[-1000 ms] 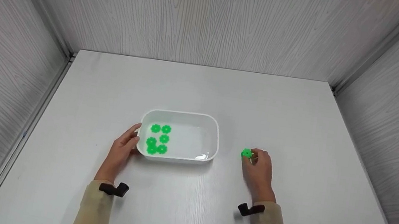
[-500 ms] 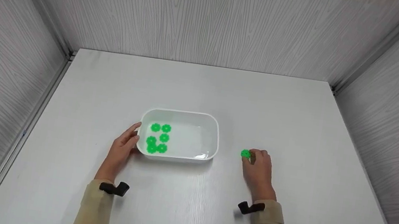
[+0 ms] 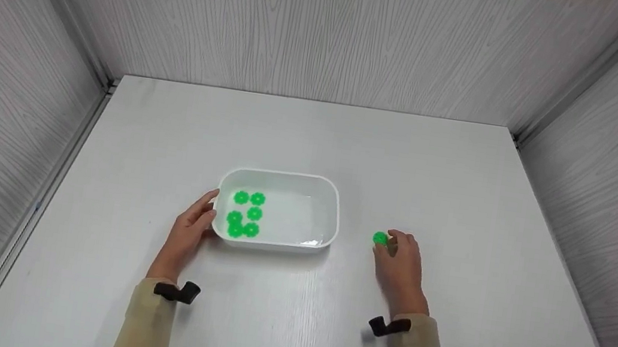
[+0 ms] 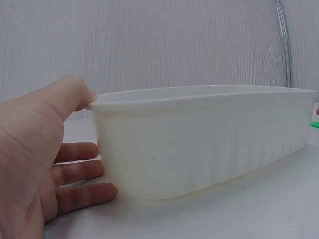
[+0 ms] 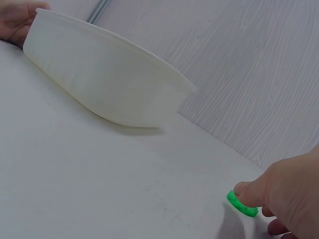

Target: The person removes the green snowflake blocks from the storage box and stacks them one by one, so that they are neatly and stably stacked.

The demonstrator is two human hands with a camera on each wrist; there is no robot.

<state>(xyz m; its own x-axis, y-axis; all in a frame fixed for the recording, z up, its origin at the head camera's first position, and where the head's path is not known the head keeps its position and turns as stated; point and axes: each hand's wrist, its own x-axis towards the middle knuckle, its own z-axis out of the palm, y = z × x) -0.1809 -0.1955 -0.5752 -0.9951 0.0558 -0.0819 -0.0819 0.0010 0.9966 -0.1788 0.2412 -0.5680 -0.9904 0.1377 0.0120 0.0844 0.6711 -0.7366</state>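
Right hand [image 3: 400, 266] pinches one green disc [image 3: 380, 238] between thumb and finger, to the right of the white tub [image 3: 297, 214] and well apart from it. Right wrist view shows the disc tilted, thumb on its upper side; can't tell if its edge touches the table [image 3: 302, 136]. Left hand [image 3: 183, 237] sits at the tub's left end: thumb on the rim, other fingers fairly straight along the end wall. Looks like a light steadying hold, not a firm grip; index is hidden in the left wrist view. Six loose discs [image 3: 254, 213] lie on the tub floor, all at its left end, the ones near the front wall touching or overlapping. Handling: disc looks like light, stiff plastic, hard to break. Scalloped edge should give fingertips some bite; best hold is probably across opposite edges, since a thin piece pressed on one face could flip or skid. Tub looks light too, slightly flexible walls, smooth, likely to slide if nudged. Best held at an end, thumb on the rim, fingers on the wall.
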